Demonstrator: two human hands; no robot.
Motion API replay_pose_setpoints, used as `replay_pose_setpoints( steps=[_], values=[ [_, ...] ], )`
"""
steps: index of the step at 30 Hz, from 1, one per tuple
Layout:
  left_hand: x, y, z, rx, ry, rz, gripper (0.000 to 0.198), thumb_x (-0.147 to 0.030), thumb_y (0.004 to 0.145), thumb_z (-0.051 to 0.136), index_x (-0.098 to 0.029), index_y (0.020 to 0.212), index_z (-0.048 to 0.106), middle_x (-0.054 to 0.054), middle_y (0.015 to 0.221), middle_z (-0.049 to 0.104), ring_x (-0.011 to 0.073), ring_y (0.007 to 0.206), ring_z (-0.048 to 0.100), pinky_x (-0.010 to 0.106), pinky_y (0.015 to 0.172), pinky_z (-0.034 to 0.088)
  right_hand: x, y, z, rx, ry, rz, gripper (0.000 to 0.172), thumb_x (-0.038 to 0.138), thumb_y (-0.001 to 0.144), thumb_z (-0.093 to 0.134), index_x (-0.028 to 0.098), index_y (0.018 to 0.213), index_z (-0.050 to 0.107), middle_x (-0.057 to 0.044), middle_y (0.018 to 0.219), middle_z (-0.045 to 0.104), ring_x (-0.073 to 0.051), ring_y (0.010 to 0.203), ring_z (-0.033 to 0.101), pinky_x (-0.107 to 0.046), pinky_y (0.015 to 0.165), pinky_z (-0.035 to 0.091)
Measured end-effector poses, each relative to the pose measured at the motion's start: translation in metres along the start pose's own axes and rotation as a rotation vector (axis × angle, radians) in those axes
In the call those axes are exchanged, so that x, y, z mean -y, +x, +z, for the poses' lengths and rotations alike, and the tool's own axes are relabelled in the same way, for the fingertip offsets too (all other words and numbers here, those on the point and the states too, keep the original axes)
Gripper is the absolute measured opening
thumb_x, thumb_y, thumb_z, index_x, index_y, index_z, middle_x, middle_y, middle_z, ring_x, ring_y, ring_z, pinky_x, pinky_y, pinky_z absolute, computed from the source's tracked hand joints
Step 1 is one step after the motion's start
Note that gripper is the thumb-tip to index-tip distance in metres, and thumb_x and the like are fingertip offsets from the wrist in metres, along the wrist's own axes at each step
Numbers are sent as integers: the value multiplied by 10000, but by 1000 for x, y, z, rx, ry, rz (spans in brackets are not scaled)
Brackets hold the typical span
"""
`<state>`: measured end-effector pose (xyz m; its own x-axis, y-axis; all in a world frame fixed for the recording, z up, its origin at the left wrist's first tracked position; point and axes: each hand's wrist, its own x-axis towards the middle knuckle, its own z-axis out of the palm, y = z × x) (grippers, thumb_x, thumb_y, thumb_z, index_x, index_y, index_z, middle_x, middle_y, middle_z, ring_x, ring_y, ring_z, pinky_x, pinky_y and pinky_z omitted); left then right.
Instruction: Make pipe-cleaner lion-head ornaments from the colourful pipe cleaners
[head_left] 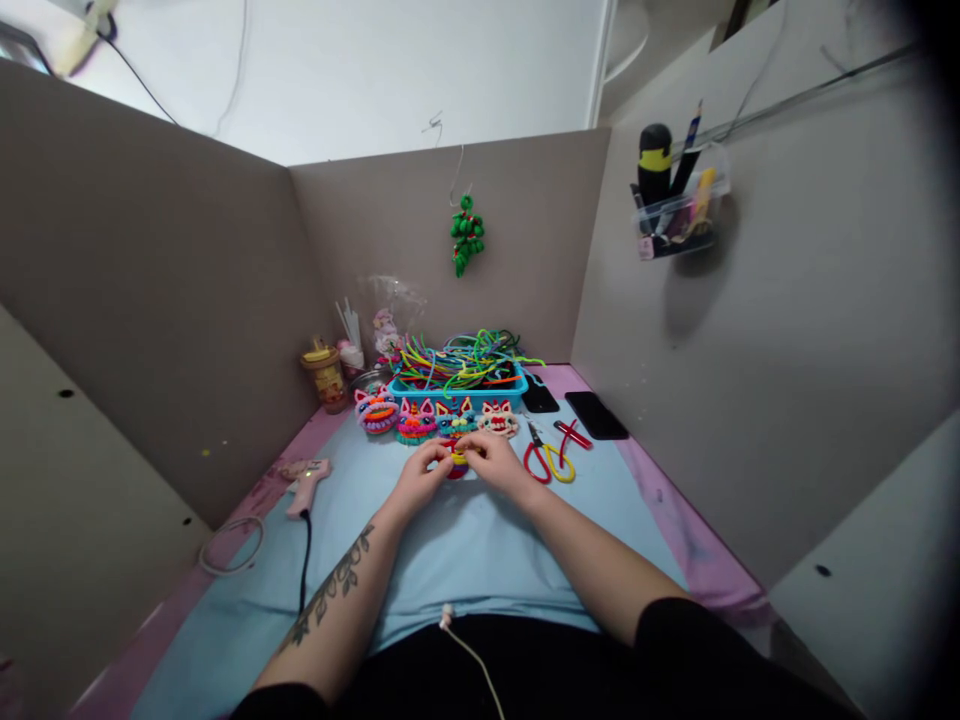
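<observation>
Below frame centre, left hand (421,474) and right hand (495,464) pinch a red-and-yellow chenille-stem piece (457,461); a light, even grip should suit it.

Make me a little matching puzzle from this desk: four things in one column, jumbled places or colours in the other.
Things
1. Glue gun
2. Scissors
3. Red-and-yellow piece
4. Green ornament

Places or colours
A. Between the fingers of the left hand and right hand
B. Hanging against the back panel
C. Pink, with a dark cord
D. One handle loop red, the other yellow

Pairs: 1-C, 2-D, 3-A, 4-B
</observation>
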<state>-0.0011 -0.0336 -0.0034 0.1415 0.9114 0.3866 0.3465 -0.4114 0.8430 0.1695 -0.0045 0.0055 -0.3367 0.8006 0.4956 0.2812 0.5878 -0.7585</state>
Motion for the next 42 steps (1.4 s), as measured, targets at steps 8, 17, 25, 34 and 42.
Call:
replay_pose_setpoints(
  steps=[8, 17, 25, 34, 42],
  values=[
    [0, -2, 3, 20, 37, 31, 235, -379, 794, 540, -171, 698, 587, 105, 1080, 575, 238, 1095, 502, 386, 943, 383, -7, 0, -2, 38, -98, -135, 289, 59, 673, 461, 197, 715, 711, -20, 680, 634, -144, 667, 565, -259, 655, 418],
    [-4, -1, 4, 47, 50, 40, 227, -348, 799, 532, -167, 672, 580, 87, 1048, 585, 215, 1048, 526, 350, 949, 356, -7, 0, -8, 115, -181, -164, 279, 55, 673, 456, 186, 707, 700, -28, 698, 623, -147, 687, 564, -257, 676, 415],
    [-3, -2, -3, 112, -406, -257, 283, -410, 731, 617, -154, 690, 503, -4, 681, 531, 124, 644, 508, 253, 642, 395, 2, 5, -20, 136, 336, 124, 237, 355, 786, 503, 181, 870, 640, 24, 590, 527, -99, 516, 448, -228, 501, 336],
    [-10, -5, -13, 299, -651, -397, 316, -378, 644, 732, -144, 768, 558, -9, 665, 551, 92, 557, 495, 215, 545, 356, 4, 1, -12, 464, 704, 581, 327, 451, 632, 704, 163, 658, 551, 89, 428, 376, -28, 343, 264, -189, 352, 142],
    [-8, 1, -12, 74, -621, -286, 507, -378, 711, 686, -256, 1176, 524, 92, 1334, 456, 238, 1086, 529, 333, 801, 472, 4, 3, 0, 166, 947, 611, 323, 391, 596, 748, 160, 662, 533, 45, 491, 529, -53, 406, 448, -174, 392, 259]
  ],
)
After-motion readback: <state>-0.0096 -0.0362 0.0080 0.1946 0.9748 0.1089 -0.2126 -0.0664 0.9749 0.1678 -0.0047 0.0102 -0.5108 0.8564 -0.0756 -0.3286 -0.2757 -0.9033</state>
